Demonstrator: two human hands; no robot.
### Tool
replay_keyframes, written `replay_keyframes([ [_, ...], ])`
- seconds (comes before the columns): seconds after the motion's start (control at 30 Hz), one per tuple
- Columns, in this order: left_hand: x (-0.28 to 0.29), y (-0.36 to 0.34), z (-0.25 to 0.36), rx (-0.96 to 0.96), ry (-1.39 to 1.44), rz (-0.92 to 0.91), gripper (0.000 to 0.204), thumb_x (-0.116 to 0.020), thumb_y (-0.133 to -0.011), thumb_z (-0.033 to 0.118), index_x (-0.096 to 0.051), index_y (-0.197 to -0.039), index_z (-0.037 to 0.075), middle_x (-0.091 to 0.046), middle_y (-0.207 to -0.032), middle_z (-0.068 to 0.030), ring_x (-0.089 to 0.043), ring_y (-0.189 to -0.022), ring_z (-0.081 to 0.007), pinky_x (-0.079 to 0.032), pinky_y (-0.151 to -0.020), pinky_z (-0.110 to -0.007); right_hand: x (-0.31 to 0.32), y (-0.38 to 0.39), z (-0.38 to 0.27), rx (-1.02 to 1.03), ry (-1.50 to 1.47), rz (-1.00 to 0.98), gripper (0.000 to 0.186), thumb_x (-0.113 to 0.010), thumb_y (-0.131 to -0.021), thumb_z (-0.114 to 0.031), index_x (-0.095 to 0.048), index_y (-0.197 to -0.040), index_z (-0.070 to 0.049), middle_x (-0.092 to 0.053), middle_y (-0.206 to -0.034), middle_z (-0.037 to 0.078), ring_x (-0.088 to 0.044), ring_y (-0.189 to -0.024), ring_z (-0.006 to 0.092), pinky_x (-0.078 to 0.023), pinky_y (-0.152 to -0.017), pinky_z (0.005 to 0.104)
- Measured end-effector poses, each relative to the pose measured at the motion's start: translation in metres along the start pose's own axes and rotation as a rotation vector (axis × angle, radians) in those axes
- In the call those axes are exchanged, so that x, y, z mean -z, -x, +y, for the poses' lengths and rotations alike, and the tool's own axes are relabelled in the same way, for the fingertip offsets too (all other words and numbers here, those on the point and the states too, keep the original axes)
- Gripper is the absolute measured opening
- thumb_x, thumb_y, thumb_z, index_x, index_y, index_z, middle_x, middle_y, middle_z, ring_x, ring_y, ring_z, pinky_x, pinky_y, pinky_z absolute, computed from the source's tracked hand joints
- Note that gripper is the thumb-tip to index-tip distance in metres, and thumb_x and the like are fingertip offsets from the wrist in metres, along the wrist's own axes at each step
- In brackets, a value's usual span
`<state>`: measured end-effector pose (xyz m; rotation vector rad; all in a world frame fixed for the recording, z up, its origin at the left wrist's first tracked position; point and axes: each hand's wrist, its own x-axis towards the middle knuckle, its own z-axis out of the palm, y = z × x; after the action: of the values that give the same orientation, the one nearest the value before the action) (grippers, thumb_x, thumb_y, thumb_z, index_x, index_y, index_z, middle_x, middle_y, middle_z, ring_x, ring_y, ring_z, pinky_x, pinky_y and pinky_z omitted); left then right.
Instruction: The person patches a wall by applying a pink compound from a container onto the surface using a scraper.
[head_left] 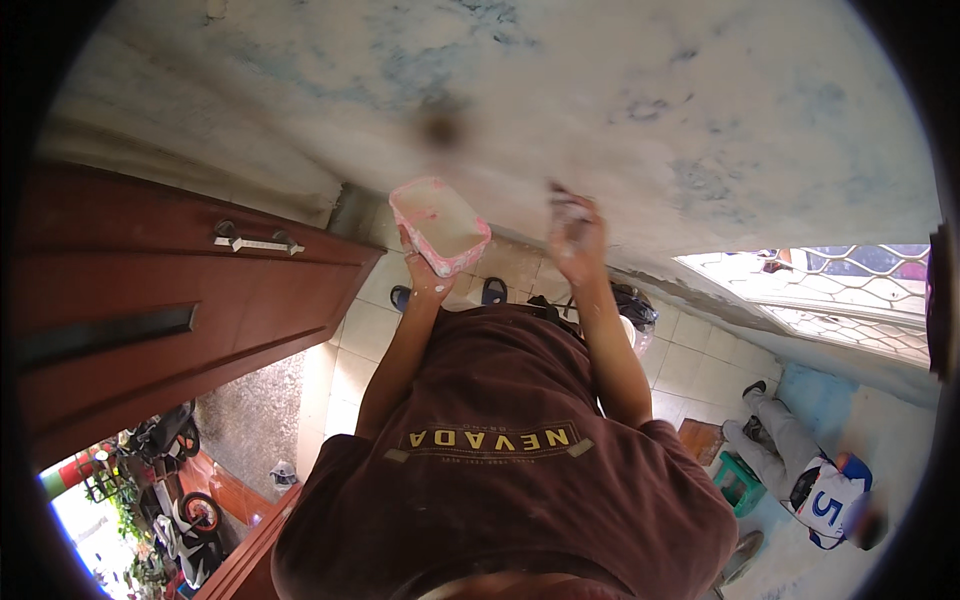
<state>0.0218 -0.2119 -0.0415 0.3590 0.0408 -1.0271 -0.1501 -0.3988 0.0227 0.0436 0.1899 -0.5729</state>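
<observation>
My left hand grips a rectangular pink tub by its near side, with the thumb along the outer wall. White paste coats the inside of the tub and smears its rim. To the right, my right hand is raised close to the wall, its fingers closed round a small paste-smeared tool with a dark tip. Blur hides the tool's exact kind. In front of both hands rises the wall, patchy white and pale blue.
A red-brown door with a metal handle stands at left. At right is a window with a white grille. Behind on the right, another person is beside a green stool. Motorbikes stand outside, lower left. Dark slippers show on the tiles.
</observation>
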Motion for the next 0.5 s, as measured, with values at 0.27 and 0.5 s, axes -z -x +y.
replay_keyframes([
  [0.27, -0.016, 0.019, -0.005, 0.057, -0.021, 0.031, 0.076, -0.040, -0.097, 0.070, -0.035, -0.151, 0.016, -0.048, -0.145, -0.0103, -0.049, -0.133, -0.0345, -0.042, -0.110, -0.059, 0.025, -0.105, 0.031, 0.065, -0.079, 0.137, 0.042, -0.047, -0.095, 0.002, -0.043, -0.133, 0.019, -0.058, -0.122, 0.034, -0.068, -0.097, 0.0282, -0.064, -0.081, 0.0283],
  [0.5, -0.008, 0.020, 0.005, 0.044, -0.020, -0.016, 0.078, -0.040, -0.096, 0.071, -0.032, -0.153, 0.017, -0.047, -0.146, -0.0105, -0.049, -0.134, -0.0358, -0.041, -0.110, -0.062, -0.094, 0.015, -0.029, 0.242, -0.060, -0.424, 0.051, -0.050, -0.096, -0.002, -0.034, -0.138, 0.021, -0.061, -0.115, 0.023, -0.066, -0.104, 0.0230, -0.060, -0.087, 0.0261],
])
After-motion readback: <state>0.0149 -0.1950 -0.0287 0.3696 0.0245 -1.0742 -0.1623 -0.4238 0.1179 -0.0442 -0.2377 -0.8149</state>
